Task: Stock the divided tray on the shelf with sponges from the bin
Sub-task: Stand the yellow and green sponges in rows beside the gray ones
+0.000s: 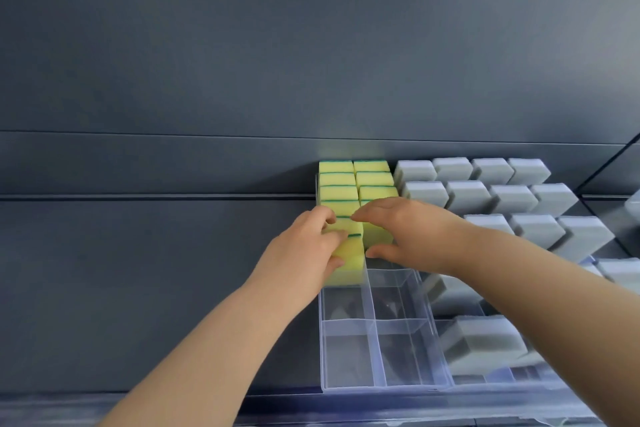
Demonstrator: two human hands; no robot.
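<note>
yellow-green sponges (356, 184), clear tray (377, 354), grey sponges (512, 198)

Clear plastic divided tray (346, 386) on shelf (173, 288), two columns of compartments, front four bare. Yellow sponges (337, 180) with green scouring layer stand on edge, packed in rear of both columns. Front left sponge (348, 263) and front right sponge (379, 236) each gripped.

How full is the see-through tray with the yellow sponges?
Partly full. Yellow sponges pack the back of the divided tray; its front compartments are empty, bare clear plastic.
</note>
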